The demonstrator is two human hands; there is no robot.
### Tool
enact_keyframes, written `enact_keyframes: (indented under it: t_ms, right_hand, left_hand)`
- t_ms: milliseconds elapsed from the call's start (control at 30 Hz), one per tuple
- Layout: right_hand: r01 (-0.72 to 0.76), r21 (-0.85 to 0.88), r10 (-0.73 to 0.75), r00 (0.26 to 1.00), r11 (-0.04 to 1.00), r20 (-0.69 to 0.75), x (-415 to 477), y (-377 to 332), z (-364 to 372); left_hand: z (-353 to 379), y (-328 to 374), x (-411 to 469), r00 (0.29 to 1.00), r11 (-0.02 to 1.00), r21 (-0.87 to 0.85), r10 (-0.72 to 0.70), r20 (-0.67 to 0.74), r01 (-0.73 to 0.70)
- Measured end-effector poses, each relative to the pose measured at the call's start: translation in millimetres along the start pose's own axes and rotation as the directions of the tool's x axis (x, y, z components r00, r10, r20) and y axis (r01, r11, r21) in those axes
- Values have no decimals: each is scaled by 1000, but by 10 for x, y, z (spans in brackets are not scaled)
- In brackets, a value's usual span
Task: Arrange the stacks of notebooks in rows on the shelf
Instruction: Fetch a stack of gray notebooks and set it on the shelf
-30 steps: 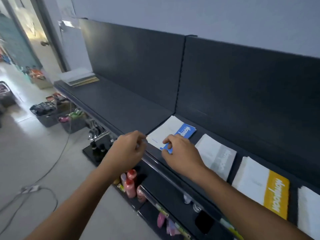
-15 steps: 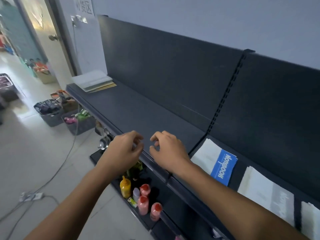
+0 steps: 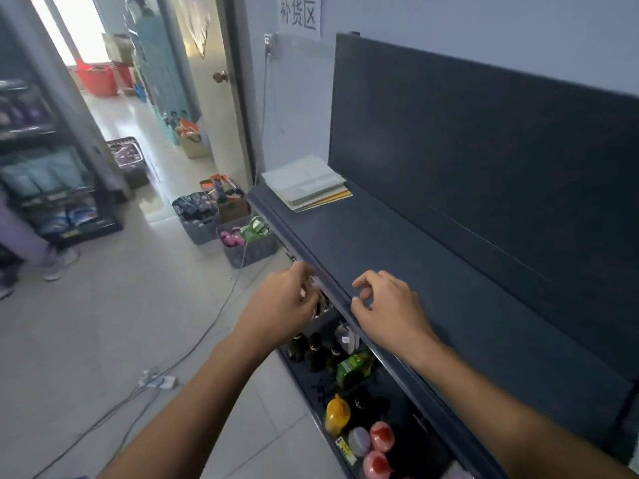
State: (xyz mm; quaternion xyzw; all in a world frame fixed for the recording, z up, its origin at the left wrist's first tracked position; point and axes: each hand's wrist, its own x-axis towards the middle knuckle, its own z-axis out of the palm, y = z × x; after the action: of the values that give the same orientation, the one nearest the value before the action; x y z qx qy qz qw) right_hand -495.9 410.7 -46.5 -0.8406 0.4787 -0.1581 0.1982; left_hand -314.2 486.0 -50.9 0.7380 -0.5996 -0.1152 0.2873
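Note:
A stack of pale notebooks (image 3: pixel 306 183) lies at the far left end of the dark grey shelf (image 3: pixel 397 257). Both of my hands are held out in front of me and hold nothing. My left hand (image 3: pixel 281 302) hovers just off the shelf's front edge with loosely curled fingers. My right hand (image 3: pixel 387 304) is over the front lip of the shelf, fingers loosely bent. The stack is well beyond both hands. The notebooks laid out earlier are out of view.
Below the top shelf, a lower shelf holds bottles (image 3: pixel 345 414) and a green carton (image 3: pixel 354 368). Grey baskets (image 3: pixel 247 245) of goods stand on the floor by the shelf's left end. A cable and power strip (image 3: pixel 162 381) lie on the tiles. A person's legs (image 3: pixel 24 243) are at far left.
My view has swung left along the shelf; the blue-and-white notebook I was touching has slid out of frame. Both hands, empty, have moved left toward the far stack.

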Motion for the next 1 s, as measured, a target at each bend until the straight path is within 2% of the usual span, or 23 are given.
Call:
enact_keyframes:
  t_ms: [233, 433, 633, 833, 1000]
  right_hand:
    - [-78, -17, 78, 997, 997, -24, 975, -499, 473]
    - [-195, 60, 199, 977, 979, -80, 1728, -867, 768]
    - [-285, 84, 294, 947, 955, -127, 2416, -1020, 917]
    - [-287, 85, 297, 943, 954, -150, 3117, -995, 1038]
    - [-401, 93, 411, 899, 911, -152, 3672, -868, 1078]
  left_hand:
    - [-362, -992, 796, 1000, 1000, 2, 21, 18, -21]
    - [-591, -1658, 1457, 994, 996, -12, 85, 68, -85]
    - [-730, -2085, 2198, 980, 992, -18, 129, 148, -128]
    - [-747, -2319, 3075, 965, 979, -6, 203, 164, -205]
    - [-648, -2431, 3722, 950, 968, -8, 249, 190, -252]
